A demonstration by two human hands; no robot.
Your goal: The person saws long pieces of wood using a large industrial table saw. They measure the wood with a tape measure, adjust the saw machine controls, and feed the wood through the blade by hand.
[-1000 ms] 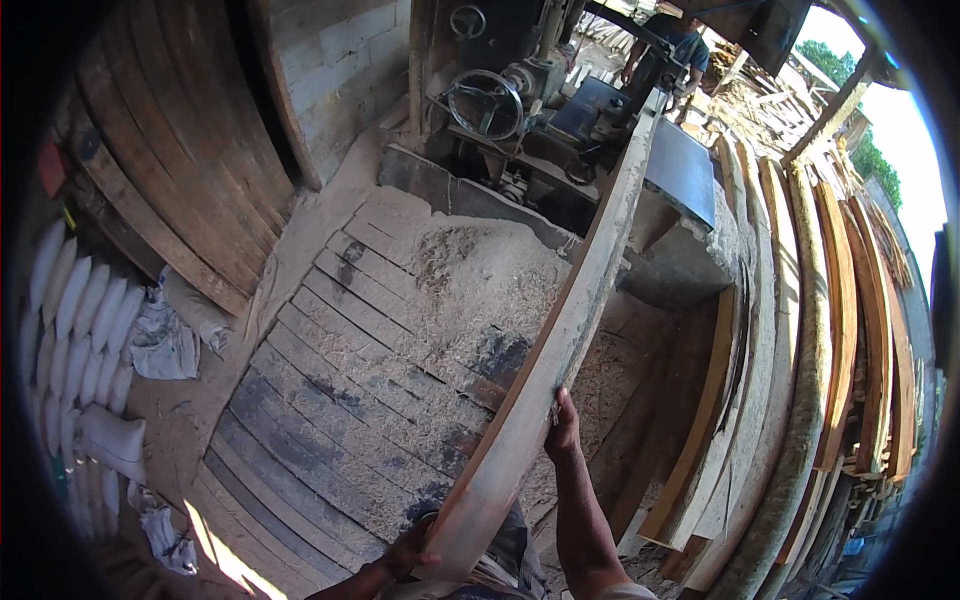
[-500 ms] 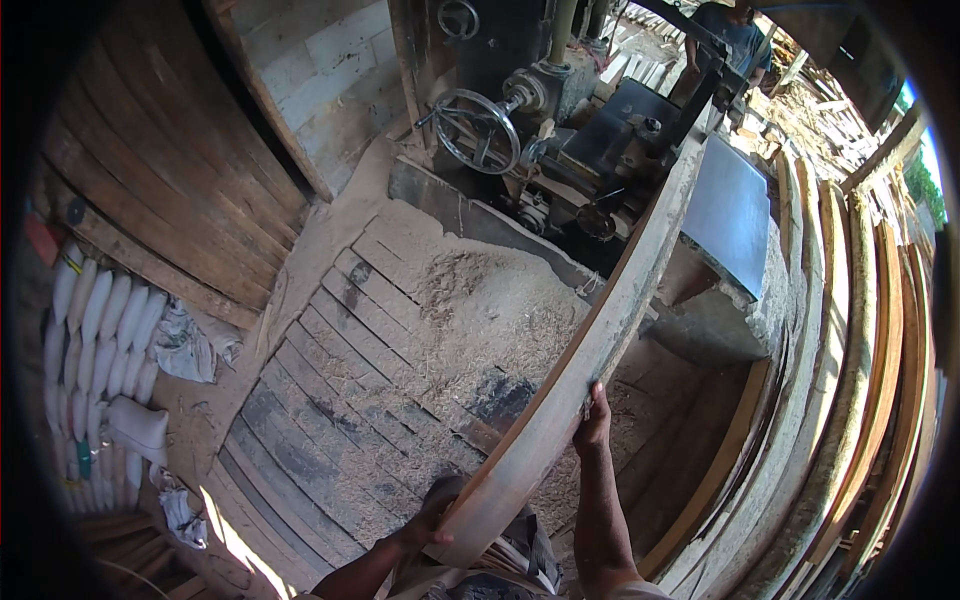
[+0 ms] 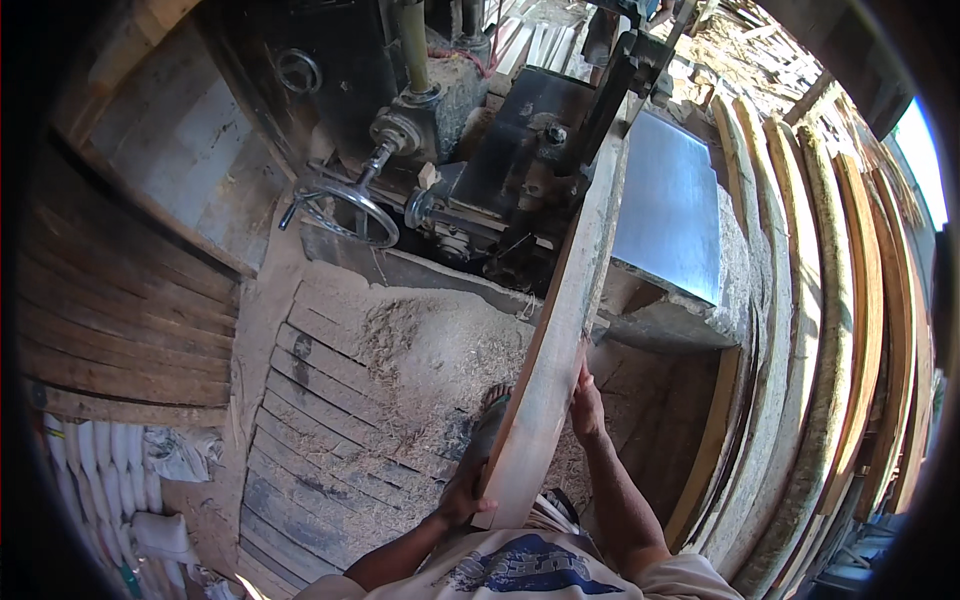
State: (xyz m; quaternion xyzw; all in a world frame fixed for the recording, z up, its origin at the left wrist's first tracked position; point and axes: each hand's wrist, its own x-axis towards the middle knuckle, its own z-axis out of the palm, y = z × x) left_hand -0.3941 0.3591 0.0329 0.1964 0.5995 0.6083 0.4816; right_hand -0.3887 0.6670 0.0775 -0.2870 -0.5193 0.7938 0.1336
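Observation:
A long wooden board (image 3: 545,400) runs from my body away to a sawing machine (image 3: 520,140), its far end among dark metal parts at the top. My left hand (image 3: 467,498) grips the near end from the left side, thumb over the edge. My right hand (image 3: 586,405) holds the board's right edge farther along. Beside the board's far part lie a shiny metal plate (image 3: 665,200) on the right and a chrome handwheel (image 3: 375,238) on the left.
Sawdust (image 3: 420,345) covers a slatted floor, where my foot (image 3: 495,400) shows. Stacked timber and poles (image 3: 835,330) line the right side; dark planks (image 3: 120,330) and white sacks (image 3: 100,465) stand left. A part of another person (image 3: 662,12) shows beyond the machine.
My body and the board have moved forward, closer to the machine, which now looks larger. The board lies more nearly straight ahead, and my foot has come into view left of it.

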